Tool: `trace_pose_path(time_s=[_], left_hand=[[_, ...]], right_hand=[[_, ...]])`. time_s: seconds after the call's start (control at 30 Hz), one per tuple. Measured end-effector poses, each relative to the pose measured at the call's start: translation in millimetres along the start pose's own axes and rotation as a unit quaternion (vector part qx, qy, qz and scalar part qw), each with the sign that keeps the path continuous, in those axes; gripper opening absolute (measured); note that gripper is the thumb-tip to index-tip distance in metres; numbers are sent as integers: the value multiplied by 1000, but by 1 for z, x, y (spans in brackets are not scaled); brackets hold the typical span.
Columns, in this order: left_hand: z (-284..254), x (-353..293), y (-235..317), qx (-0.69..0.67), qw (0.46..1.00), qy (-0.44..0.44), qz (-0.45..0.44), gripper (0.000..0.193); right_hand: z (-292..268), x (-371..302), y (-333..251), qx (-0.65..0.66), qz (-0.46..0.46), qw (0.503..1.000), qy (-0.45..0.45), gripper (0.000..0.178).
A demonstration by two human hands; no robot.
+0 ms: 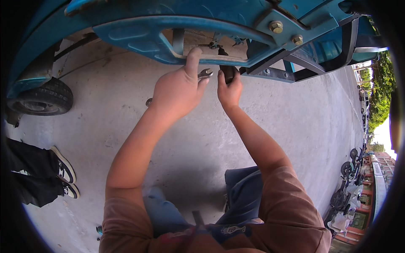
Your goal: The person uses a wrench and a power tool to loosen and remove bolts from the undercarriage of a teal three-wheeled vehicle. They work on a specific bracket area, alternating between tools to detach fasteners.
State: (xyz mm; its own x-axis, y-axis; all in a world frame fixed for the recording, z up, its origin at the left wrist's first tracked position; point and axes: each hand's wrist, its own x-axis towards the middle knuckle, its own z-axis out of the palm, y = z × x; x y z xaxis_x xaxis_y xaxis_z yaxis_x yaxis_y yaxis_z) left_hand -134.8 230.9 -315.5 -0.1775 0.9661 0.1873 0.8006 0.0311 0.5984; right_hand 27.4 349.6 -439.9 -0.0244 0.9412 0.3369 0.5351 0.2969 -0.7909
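Head view: left hand point(179, 90) grips a wrench point(204, 74), thumb braced on the blue frame point(139, 36) for steadiness; just right, right hand point(229, 90) clasps a dark handle point(228, 72) under the far frame opening.

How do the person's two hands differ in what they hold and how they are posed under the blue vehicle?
The left hand grips a metal open-end wrench, its jaw end poking out; the right hand wraps a dark handle-like part. The left hand's finger stretches up to the blue frame; the right hand's fingers stay curled. Both are bare, raised close together beneath the frame.
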Motion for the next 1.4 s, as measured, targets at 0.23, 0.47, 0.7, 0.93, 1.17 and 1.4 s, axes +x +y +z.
trace_pose_path(time_s=[0.23, 0.47, 0.7, 0.93, 1.17, 1.4], left_hand=[[1, 0, 0, 2, 1000, 2, -1, 74], [-1, 0, 0, 16, 1000, -2, -5, 74], [0, -1, 0, 9, 1000, -3, -3, 74], [0, -1, -2, 0, 1000, -2, -5, 74], [1, 0, -1, -4, 1000, 0, 0, 73], [0, -2, -1, -5, 1000, -4, -2, 75]], right_hand=[[0, 5, 1, 13, 18, 1000, -15, 47], [-1, 8, -5, -6, 11, 1000, -10, 45], [0, 9, -3, 22, 17, 1000, -11, 46], [-4, 4, -8, 15, 30, 999, -11, 43], [-6, 12, -4, 3, 13, 1000, 0, 35], [-3, 7, -5, -7, 22, 1000, -8, 45]])
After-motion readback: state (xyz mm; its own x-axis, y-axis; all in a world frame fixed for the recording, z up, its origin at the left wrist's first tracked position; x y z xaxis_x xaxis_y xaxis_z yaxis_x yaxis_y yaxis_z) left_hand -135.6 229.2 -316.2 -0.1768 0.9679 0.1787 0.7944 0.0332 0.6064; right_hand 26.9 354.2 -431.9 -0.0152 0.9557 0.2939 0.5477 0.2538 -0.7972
